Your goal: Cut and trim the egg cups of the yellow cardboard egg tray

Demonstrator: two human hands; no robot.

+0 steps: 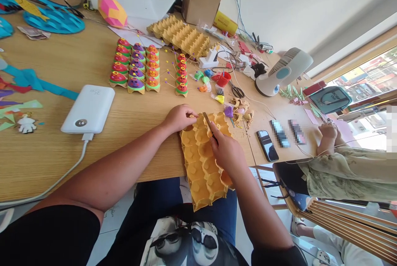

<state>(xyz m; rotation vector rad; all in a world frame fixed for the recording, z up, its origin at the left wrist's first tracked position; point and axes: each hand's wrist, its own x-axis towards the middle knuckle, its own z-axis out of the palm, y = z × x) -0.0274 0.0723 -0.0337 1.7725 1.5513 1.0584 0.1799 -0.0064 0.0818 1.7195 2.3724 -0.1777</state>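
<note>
A yellow cardboard egg tray (pixel 198 162) rests on the table's front edge and hangs over toward my lap. My left hand (pixel 180 118) is closed on its far left corner, thumb and fingers pinching the rim. In my right hand (pixel 228 148) is a narrow-bladed knife (pixel 207 120), its blade pointing away from me and lying against the tray's far cups. The fingers of this hand wrap round the handle. Where the blade meets the cardboard, the depth of any cut cannot be made out. Small torn cardboard pieces (pixel 242 111) lie just beyond the tray's right side.
Painted egg-cup strips (pixel 135 67) with faces stand in rows, a red strip (pixel 181 77) apart. Behind lies another egg tray (pixel 180 36). A white power bank (pixel 88 109), scissors (pixel 237 90), red cup (pixel 222 78), fan (pixel 283 70) and phone (pixel 267 146) surround the workspace. Another person's hands (pixel 328 136) rest at right.
</note>
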